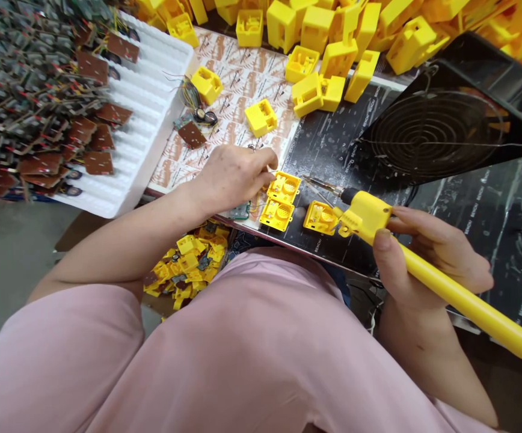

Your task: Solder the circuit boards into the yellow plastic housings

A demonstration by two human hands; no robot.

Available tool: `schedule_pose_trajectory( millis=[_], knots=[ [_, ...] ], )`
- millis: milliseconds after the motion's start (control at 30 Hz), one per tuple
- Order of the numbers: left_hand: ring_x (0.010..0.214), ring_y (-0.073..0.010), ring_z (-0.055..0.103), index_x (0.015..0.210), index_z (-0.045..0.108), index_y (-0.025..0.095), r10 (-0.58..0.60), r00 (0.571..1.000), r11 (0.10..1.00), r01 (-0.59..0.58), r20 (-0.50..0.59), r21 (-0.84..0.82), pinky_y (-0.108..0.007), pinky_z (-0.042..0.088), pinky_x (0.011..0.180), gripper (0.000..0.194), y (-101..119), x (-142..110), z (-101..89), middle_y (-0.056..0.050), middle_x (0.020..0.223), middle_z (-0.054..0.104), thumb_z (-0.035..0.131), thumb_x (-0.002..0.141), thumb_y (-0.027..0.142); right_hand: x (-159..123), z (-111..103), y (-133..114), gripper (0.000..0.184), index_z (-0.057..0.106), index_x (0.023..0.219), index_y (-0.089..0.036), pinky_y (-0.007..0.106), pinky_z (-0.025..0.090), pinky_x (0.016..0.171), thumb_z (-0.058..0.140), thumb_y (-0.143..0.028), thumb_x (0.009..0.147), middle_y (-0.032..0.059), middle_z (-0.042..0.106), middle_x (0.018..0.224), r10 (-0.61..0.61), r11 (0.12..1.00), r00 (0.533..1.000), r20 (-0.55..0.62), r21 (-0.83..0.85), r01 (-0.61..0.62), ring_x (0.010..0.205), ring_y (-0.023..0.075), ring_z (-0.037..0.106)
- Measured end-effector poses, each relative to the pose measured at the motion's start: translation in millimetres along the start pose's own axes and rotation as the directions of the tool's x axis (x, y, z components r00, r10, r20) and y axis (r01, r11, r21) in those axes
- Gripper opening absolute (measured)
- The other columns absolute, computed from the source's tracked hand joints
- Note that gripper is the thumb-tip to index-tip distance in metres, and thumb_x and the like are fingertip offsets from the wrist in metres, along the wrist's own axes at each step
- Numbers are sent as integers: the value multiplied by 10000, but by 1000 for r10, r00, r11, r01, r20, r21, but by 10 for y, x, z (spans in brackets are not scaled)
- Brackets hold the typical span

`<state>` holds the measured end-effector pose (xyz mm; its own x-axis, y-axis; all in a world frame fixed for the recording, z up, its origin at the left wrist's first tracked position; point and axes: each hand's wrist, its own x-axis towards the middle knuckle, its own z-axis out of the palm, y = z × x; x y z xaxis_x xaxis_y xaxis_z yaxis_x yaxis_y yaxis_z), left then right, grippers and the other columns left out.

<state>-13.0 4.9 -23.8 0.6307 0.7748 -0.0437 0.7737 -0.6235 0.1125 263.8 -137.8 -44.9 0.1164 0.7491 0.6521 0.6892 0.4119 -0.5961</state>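
My right hand (427, 261) grips a yellow soldering iron (423, 270) like a pen, its metal tip (317, 183) pointing left toward an open yellow plastic housing (284, 186) on the bench edge. My left hand (236, 174) is closed in a pinch beside that housing, holding something thin that I cannot make out. Two more open yellow housings (278, 214) (320, 218) lie just below the tip. A small green circuit board (242, 211) sits under my left wrist.
A white tray (153, 114) at the left holds brown circuit boards (98, 138) with wires. Many yellow housings (328, 42) are piled at the back. A black fan (441, 132) stands at the right. More yellow parts (189, 267) lie below the bench edge.
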Motion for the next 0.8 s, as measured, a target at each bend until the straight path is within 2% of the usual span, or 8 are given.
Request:
schedule_pose_trajectory(
  millis=[100,233,333,400,567,667,800],
  knots=[
    [871,-229,770,1063,805,205,22,1000,1000,-22,-22,-1,-315,485,732,315,-47,-30,34,-67,926,825,501,1016,268,-7,18,4,431,788,1295,-310,271,628,649,845,-246,873,-15,846,947,-1,999,1000,-28,-33,0,734,177,794],
    [917,-229,769,1058,824,206,63,996,996,-67,-71,-57,-334,525,808,348,-54,-89,46,-64,1005,833,489,1025,294,-2,85,-16,433,779,1302,-317,243,623,664,849,-246,881,-28,842,971,2,1000,1000,-25,1,-2,733,151,788],
    [927,-210,763,1006,824,219,-4,996,989,-10,-95,-145,-321,535,859,293,-20,-70,40,-34,960,823,552,985,326,5,132,-45,536,729,1383,-316,237,636,658,859,-230,870,-5,837,1098,-2,999,999,-33,51,3,746,147,795],
    [911,-207,757,989,818,217,-39,996,985,26,-74,-169,-316,531,843,275,13,-29,35,-29,922,813,563,955,315,12,148,-58,519,726,1369,-303,245,639,646,857,-231,871,3,836,1095,-24,998,999,-22,55,26,748,153,795],
    [919,-249,757,1003,804,189,-49,999,995,50,9,-84,-345,521,786,324,96,75,-17,-81,943,802,504,944,295,42,168,-62,236,734,1055,-256,257,648,624,851,-184,863,-14,812,867,-140,987,988,59,86,135,704,163,784],
    [930,-264,759,975,790,192,-55,998,996,57,41,-61,-356,524,811,288,120,108,-59,-74,909,787,520,926,281,41,193,-53,122,699,934,-260,250,650,646,817,-232,920,-12,793,822,-142,988,980,137,80,132,702,155,780],
    [945,-269,763,949,772,204,-54,998,995,57,44,-87,-373,533,867,239,131,135,-78,-53,877,769,550,905,283,68,233,-68,206,683,827,-261,264,655,688,733,-355,1003,3,765,754,-80,996,958,276,49,70,703,160,777]
  ],
)
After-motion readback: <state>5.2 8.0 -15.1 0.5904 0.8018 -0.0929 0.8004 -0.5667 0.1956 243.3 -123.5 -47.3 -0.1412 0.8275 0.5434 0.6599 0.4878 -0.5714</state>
